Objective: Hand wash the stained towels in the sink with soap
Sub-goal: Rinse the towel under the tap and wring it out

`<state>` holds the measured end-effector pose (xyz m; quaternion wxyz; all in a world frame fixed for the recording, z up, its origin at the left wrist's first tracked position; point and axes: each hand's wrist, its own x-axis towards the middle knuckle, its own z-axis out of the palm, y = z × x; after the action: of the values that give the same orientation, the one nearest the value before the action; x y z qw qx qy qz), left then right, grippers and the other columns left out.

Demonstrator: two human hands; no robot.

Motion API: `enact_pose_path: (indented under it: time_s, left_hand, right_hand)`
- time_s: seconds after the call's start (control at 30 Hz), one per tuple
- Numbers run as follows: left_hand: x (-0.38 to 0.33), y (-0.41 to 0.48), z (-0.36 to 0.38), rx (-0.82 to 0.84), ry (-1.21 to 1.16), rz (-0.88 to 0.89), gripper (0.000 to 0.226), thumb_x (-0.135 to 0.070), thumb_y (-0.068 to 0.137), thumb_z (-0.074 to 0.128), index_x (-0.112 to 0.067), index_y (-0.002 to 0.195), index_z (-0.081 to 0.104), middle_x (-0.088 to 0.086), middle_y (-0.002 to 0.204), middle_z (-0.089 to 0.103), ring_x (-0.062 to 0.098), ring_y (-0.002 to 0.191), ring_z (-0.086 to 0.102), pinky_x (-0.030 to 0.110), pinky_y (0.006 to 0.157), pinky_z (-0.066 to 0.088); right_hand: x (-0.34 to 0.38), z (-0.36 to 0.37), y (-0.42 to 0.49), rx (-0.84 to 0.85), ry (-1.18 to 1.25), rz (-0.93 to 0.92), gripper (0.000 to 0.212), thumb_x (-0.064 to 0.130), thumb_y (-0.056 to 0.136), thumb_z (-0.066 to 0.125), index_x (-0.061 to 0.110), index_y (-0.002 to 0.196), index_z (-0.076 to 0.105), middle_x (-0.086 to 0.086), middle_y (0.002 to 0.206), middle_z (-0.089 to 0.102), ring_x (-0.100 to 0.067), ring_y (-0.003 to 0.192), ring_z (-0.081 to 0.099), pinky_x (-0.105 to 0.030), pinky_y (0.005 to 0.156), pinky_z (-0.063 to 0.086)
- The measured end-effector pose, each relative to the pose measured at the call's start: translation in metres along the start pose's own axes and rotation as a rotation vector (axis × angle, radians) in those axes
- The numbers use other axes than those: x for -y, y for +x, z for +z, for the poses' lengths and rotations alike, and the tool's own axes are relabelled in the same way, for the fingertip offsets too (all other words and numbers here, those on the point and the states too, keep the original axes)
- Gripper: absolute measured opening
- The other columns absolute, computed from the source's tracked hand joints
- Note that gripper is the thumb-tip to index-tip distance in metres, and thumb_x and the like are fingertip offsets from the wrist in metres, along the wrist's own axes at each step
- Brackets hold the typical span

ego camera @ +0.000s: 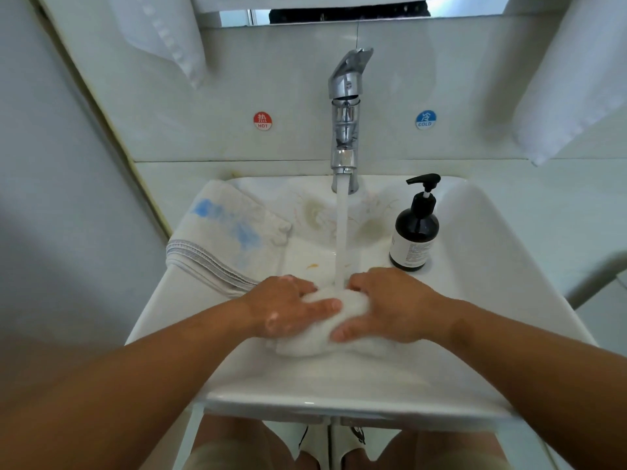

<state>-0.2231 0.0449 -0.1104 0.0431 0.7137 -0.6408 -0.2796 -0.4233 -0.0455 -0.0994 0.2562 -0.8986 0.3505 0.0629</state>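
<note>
A wet white towel (325,337) is bunched in the white sink (339,388) under the water running from the chrome faucet (346,127). My left hand (288,308) grips the towel's left side, fingers curled into the cloth and thumb laid over it, with soap foam on the skin. My right hand (380,307) grips its right side in the same way. The stream lands between my two hands. A second towel (224,232) with blue stains lies folded on the sink's left rim. A dark soap pump bottle (414,228) stands on the right rim.
Stained cloth (315,212) lies at the back of the basin behind the stream. White towels hang at upper left (166,39) and upper right (570,83). Hot (263,121) and cold (425,119) stickers mark the wall. A grey rail (597,276) juts out at right.
</note>
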Motion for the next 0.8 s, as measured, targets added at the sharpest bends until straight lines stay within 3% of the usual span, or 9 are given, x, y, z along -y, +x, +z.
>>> enact_pose_path:
  time_s: [0.13, 0.23, 0.3, 0.37, 0.47, 0.53, 0.63, 0.7, 0.8]
  left_hand:
    - [0.002, -0.008, 0.003, -0.065, 0.011, 0.137, 0.084, -0.085, 0.085, 0.034, -0.038, 0.155, 0.032, -0.005, 0.153, 0.046, 0.016, 0.139, 0.045, 0.032, 0.114, 0.034]
    - [-0.009, -0.011, 0.013, -0.027, 0.116, 0.13, 0.085, -0.087, 0.085, 0.033, -0.043, 0.156, 0.015, -0.003, 0.15, 0.044, 0.022, 0.133, 0.048, 0.042, 0.111, 0.041]
    - [-0.016, -0.011, 0.016, -0.006, 0.342, 0.16, 0.057, -0.068, 0.098, 0.039, -0.043, 0.147, 0.026, 0.004, 0.147, 0.035, 0.026, 0.125, 0.048, 0.041, 0.103, 0.045]
    - [-0.017, -0.008, 0.015, -0.059, 0.335, 0.167, 0.035, -0.054, 0.102, 0.042, -0.041, 0.134, 0.036, 0.011, 0.142, 0.033, 0.03, 0.116, 0.05, 0.037, 0.092, 0.049]
    - [-0.016, -0.005, 0.011, -0.128, 0.184, 0.076, 0.037, -0.058, 0.102, 0.038, -0.033, 0.129, 0.046, 0.007, 0.122, 0.053, 0.026, 0.106, 0.058, 0.034, 0.086, 0.048]
    - [-0.018, 0.001, 0.012, -0.149, 0.287, 0.101, 0.037, -0.055, 0.105, 0.034, -0.037, 0.131, 0.052, 0.008, 0.118, 0.056, 0.029, 0.107, 0.06, 0.035, 0.089, 0.048]
    - [-0.019, 0.001, 0.003, -0.051, 0.2, 0.03, 0.055, -0.072, 0.095, 0.039, -0.023, 0.093, 0.064, 0.004, 0.093, 0.065, 0.025, 0.09, 0.062, 0.031, 0.075, 0.043]
    - [-0.015, 0.002, 0.0, 0.046, 0.013, -0.059, 0.062, -0.087, 0.079, 0.04, -0.029, 0.072, 0.06, -0.001, 0.08, 0.064, 0.02, 0.081, 0.063, 0.031, 0.072, 0.042]
    - [-0.007, 0.001, -0.007, -0.045, 0.07, -0.072, 0.066, -0.091, 0.073, 0.041, -0.03, 0.073, 0.067, -0.007, 0.074, 0.066, 0.012, 0.075, 0.063, 0.028, 0.07, 0.044]
  right_hand:
    - [-0.002, 0.005, -0.005, -0.041, -0.119, -0.047, 0.086, 0.083, 0.079, 0.053, 0.043, 0.151, 0.028, 0.003, 0.135, 0.04, -0.022, 0.124, 0.044, -0.041, 0.104, 0.043]
    - [0.0, 0.017, -0.011, 0.053, -0.181, -0.123, 0.105, 0.082, 0.074, 0.06, 0.039, 0.154, 0.008, 0.001, 0.138, 0.036, -0.023, 0.12, 0.039, -0.043, 0.105, 0.042]
    - [0.001, 0.021, -0.008, 0.014, -0.228, -0.109, 0.108, 0.082, 0.068, 0.065, 0.036, 0.152, 0.013, 0.001, 0.13, 0.04, -0.024, 0.111, 0.045, -0.042, 0.098, 0.046]
    - [0.001, 0.021, -0.002, -0.019, -0.279, -0.096, 0.098, 0.083, 0.07, 0.065, 0.032, 0.144, 0.026, 0.0, 0.123, 0.045, -0.026, 0.103, 0.053, -0.041, 0.088, 0.049]
    - [0.001, 0.016, 0.003, -0.018, -0.287, -0.07, 0.079, 0.088, 0.071, 0.058, 0.029, 0.121, 0.04, 0.0, 0.111, 0.054, -0.026, 0.094, 0.059, -0.042, 0.083, 0.052]
    - [-0.001, 0.014, 0.004, -0.039, -0.179, -0.062, 0.071, 0.09, 0.066, 0.058, 0.034, 0.106, 0.046, 0.002, 0.101, 0.059, -0.024, 0.091, 0.059, -0.042, 0.081, 0.053]
    - [-0.004, 0.012, 0.004, -0.013, 0.053, -0.092, 0.059, 0.085, 0.059, 0.069, 0.04, 0.095, 0.059, 0.014, 0.091, 0.066, -0.009, 0.087, 0.061, -0.027, 0.075, 0.05]
    - [-0.003, 0.011, 0.003, 0.063, 0.164, -0.058, 0.06, 0.082, 0.06, 0.075, 0.043, 0.102, 0.061, 0.019, 0.097, 0.065, -0.004, 0.092, 0.06, -0.021, 0.073, 0.043]
    - [0.0, 0.007, 0.005, 0.002, 0.084, 0.026, 0.091, 0.092, 0.054, 0.067, 0.036, 0.124, 0.055, 0.018, 0.11, 0.056, -0.007, 0.098, 0.054, -0.024, 0.077, 0.041]
